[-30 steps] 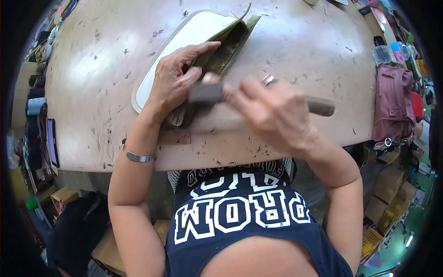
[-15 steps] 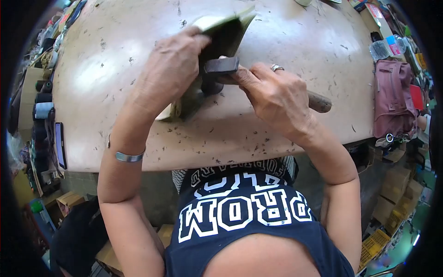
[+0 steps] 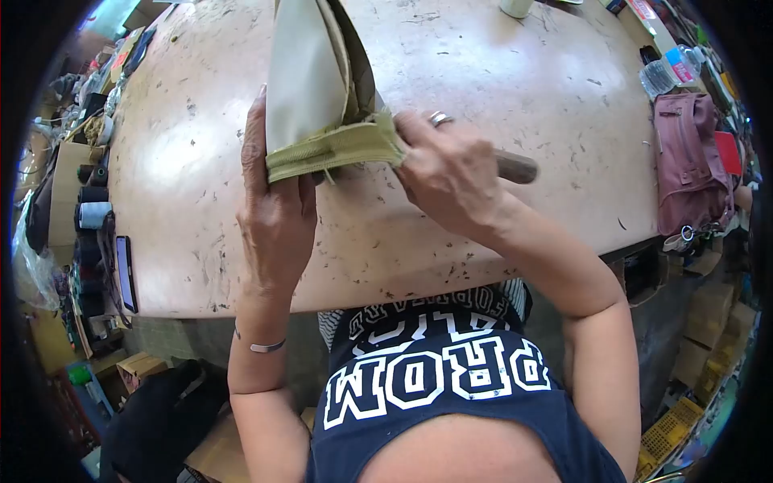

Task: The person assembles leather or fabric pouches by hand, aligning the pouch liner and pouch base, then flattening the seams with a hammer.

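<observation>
My left hand holds an olive-green fabric pouch upright above the worn tabletop; its pale lining faces me and its zipper edge runs along the bottom. My right hand grips the wooden handle of a hammer and also pinches the right end of the pouch's green edge. The hammer's head is hidden behind the pouch.
A maroon bag lies at the table's right edge, with a plastic water bottle behind it. A phone and thread spools sit along the left side. Cardboard boxes stand on the floor at right.
The pouch lay flat a second ago with the hammer over it. My left hand has since lifted and turned it upright, and my right hand has moved onto its lower edge.
</observation>
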Demonstrator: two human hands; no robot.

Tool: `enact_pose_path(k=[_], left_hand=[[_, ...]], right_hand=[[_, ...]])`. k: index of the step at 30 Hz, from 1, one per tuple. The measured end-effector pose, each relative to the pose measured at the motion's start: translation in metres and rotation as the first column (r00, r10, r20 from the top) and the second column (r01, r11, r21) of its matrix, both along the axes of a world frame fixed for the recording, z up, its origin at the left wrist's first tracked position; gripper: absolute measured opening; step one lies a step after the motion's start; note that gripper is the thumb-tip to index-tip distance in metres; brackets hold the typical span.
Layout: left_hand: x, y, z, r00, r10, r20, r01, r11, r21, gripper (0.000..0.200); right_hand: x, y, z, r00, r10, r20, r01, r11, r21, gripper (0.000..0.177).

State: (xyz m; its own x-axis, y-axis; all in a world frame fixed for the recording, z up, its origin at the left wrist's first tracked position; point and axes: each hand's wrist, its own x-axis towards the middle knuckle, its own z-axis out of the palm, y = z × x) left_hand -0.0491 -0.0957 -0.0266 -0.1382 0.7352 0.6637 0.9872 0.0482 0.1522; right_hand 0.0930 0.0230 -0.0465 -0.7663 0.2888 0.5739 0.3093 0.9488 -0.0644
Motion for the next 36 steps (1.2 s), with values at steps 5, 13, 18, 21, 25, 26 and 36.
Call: enact_pose_path(k=[5, 13, 18, 21, 25, 26, 36], left_hand=[[-0.008, -0.016, -0.016, 0.982, 0.140, 0.126, -0.143, 0.990, 0.011, 0.046], [-0.007, -0.074, -0.008, 0.828, 0.451, 0.332, -0.316, 0.866, -0.388, 0.021], [0.048, -0.101, 0.054, 0.758, -0.245, 0.604, 0.450, 0.867, -0.214, 0.028], [0.035, -0.080, 0.053, 0.993, 0.082, -0.087, -0.105, 0.947, -0.303, 0.035], [-0.019, -0.061, -0.003, 0.985, 0.153, 0.084, -0.075, 0.807, -0.585, 0.045], [-0.023, -0.056, -0.005, 0.979, 0.157, 0.127, -0.054, 0.809, -0.585, 0.048], [-0.042, -0.031, -0.001, 0.919, 0.076, 0.387, 0.135, 0.861, -0.490, 0.057]], right_hand=[[-0.010, -0.001, 0.006, 0.993, 0.075, 0.091, -0.084, 0.992, 0.095, 0.018], [-0.022, -0.015, 0.008, 0.978, 0.134, 0.163, -0.166, 0.964, 0.206, 0.014], [-0.029, -0.025, 0.005, 0.985, 0.167, 0.037, -0.171, 0.953, 0.250, 0.030], [-0.030, -0.023, 0.003, 0.983, 0.161, 0.087, -0.175, 0.966, 0.192, 0.040], [-0.018, -0.010, 0.001, 0.978, 0.096, 0.185, -0.109, 0.992, 0.065, 0.037], [-0.013, -0.002, 0.001, 0.976, 0.079, 0.203, -0.087, 0.996, 0.029, 0.036], [-0.017, 0.011, 0.009, 0.993, 0.049, 0.108, -0.043, 0.997, -0.063, 0.036]])
